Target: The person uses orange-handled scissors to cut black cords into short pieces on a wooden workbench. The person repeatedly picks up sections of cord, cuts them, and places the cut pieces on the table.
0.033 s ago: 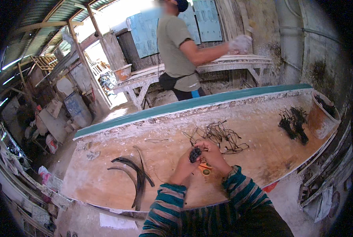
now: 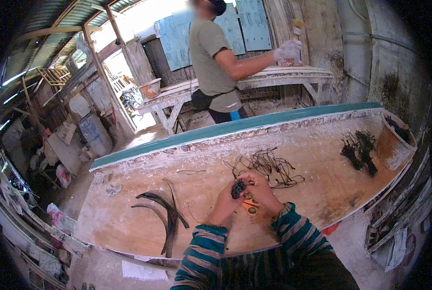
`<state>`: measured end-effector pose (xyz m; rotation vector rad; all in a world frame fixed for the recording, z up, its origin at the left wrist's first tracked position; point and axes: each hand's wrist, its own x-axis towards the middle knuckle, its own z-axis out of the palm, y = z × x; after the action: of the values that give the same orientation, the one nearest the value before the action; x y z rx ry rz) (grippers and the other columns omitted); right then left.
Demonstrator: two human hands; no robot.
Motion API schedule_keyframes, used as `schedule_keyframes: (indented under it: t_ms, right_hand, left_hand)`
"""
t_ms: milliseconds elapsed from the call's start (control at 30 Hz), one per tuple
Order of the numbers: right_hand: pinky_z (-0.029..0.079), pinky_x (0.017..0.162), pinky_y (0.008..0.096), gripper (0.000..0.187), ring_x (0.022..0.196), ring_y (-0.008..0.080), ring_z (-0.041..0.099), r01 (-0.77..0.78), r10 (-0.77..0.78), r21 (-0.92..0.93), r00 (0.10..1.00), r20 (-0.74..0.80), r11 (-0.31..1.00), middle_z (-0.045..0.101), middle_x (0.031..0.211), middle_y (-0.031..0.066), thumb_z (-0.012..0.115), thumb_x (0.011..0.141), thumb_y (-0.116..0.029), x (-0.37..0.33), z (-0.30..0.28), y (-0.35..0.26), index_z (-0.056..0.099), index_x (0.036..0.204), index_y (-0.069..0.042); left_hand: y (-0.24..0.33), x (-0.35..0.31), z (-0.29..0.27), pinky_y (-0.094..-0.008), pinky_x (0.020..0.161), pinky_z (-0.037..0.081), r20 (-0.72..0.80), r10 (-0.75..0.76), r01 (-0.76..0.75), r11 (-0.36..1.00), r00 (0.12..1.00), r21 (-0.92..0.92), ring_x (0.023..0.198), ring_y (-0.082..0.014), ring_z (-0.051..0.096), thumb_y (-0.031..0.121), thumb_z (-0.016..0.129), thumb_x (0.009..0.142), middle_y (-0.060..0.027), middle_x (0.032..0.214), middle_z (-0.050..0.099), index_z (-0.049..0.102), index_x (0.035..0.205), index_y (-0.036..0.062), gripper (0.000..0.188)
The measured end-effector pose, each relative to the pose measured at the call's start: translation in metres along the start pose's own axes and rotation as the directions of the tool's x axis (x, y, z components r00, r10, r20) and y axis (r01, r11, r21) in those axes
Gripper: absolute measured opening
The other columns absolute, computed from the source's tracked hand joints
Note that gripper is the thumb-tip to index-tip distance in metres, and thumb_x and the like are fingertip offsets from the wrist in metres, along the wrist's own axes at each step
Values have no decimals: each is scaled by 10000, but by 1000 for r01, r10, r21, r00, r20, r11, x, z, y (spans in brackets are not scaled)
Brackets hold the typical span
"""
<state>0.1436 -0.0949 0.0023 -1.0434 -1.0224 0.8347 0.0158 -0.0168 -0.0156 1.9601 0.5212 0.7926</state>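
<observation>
My left hand (image 2: 224, 202) is closed round a small dark bundle (image 2: 238, 189) that looks like bunched black cord. Against it, the fingers of my right hand (image 2: 264, 194) are bent and pinched together; whatever lies between them is too small to make out. Orange-handled scissors (image 2: 251, 209) lie on the worktable (image 2: 129, 227) beneath my hands. Just beyond my fingers spreads a loose tangle of thin black cords (image 2: 267, 164). Several curved black strips (image 2: 170, 217), perhaps rubber, rest to the left.
Tied bunches of black cord (image 2: 358, 151) sit at the right, beside a tilted, dusty orange bucket (image 2: 390, 147) with dark material inside. A raised green edge (image 2: 235, 126) borders the table's far side. Beyond it, a person (image 2: 216, 72) wearing gloves works at a white-stained bench (image 2: 274, 79).
The person across the table has shifted slightly left, and their gloved hand has moved a little left and down. My hands and the bundle stay almost in place.
</observation>
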Motion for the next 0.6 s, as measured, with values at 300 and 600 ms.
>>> schedule_keyframes:
  t_ms: [300, 600]
  right_hand:
    - [467, 719, 232, 308, 849, 113, 557, 27, -4, -155, 989, 148, 987, 586, 884, 31, 597, 754, 21, 4, -11, -3, 547, 1055, -15]
    - [475, 675, 255, 360, 812, 126, 555, 117, -105, -226, 992, 66, 967, 552, 942, 25, 642, 787, -101, 6, -15, -28, 514, 1121, -57]
  left_hand:
    - [12, 2, -8, -286, 640, 458, 81, -157, 161, 985, 984, -56, 732, -139, 565, 31, 585, 748, -93, 863, 601, 501, 1147, 39, 408]
    - [0, 4, -3, -243, 612, 416, -164, -241, 140, 873, 957, -467, 689, -93, 501, 189, 575, 866, 0, 773, 553, 542, 1073, 32, 262]
